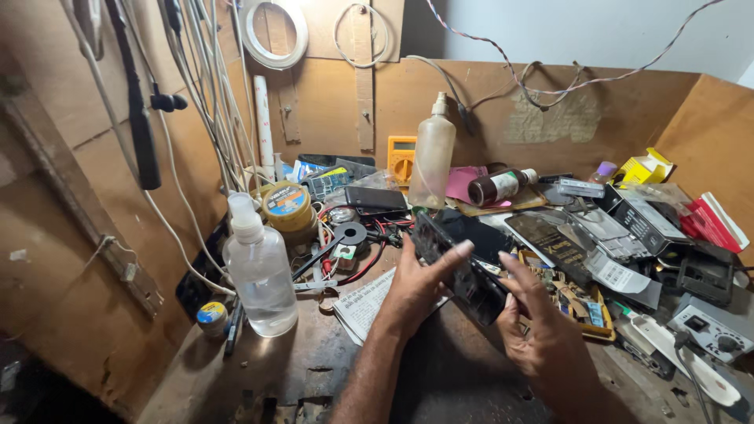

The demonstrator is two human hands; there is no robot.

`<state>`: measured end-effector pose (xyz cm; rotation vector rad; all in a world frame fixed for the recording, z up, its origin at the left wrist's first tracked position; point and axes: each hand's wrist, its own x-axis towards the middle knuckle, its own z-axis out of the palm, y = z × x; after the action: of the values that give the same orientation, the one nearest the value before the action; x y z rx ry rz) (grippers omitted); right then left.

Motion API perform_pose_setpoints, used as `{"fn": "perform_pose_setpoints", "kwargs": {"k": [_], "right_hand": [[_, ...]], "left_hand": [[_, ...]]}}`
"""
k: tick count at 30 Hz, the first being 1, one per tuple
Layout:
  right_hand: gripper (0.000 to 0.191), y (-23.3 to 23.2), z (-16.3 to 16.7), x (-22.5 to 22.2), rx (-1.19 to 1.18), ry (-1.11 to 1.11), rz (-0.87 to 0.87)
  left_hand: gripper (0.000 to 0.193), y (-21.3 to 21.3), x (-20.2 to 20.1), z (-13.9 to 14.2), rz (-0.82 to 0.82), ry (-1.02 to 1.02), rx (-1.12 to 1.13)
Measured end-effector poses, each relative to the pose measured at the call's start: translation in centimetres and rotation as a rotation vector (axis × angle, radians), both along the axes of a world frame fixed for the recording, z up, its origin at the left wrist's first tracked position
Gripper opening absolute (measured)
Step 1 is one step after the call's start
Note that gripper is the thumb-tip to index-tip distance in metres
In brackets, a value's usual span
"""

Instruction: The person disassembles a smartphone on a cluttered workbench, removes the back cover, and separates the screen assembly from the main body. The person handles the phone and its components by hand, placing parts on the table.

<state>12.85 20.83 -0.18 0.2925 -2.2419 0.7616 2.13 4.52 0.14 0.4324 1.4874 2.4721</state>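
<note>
Both my hands hold a dark, opened mobile phone (459,267) tilted above the workbench. My left hand (416,286) grips its near left edge, thumb lying along the side. My right hand (534,322) supports the lower right end from beneath, fingers curled around it. Under the phone lies a folded piece of newspaper (363,305). Beside my right hand sits a yellow tray (601,326) of small electronic parts.
A clear plastic bottle (261,271) stands at the left, a tall cloudy bottle (433,153) at the back. A yellow multimeter (401,157), a small tin (212,316), phone bodies (550,239), a white power strip (691,361) and cables (212,94) crowd the wooden bench.
</note>
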Motion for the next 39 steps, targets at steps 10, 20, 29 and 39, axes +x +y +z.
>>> {"fn": "perform_pose_setpoints", "kwargs": {"k": [10, 20, 29, 39], "right_hand": [[0.076, 0.0, -1.1, -0.2, 0.127, -0.159, -0.009], [0.069, -1.3, -0.2, -0.2, 0.207, 0.127, 0.081], [0.061, -1.7, -0.5, -0.1, 0.144, 0.148, 0.033], [0.055, -1.8, -0.5, 0.4, -0.133, -0.038, 0.028]], "left_hand": [[0.097, -1.1, 0.5, 0.5, -0.186, -0.044, 0.165], [0.098, -1.2, 0.2, -0.4, -0.219, -0.043, 0.183], [0.096, -1.3, 0.1, -0.5, -0.231, -0.046, 0.191], [0.087, -1.2, -0.4, -1.1, -0.23, -0.079, 0.274]]}}
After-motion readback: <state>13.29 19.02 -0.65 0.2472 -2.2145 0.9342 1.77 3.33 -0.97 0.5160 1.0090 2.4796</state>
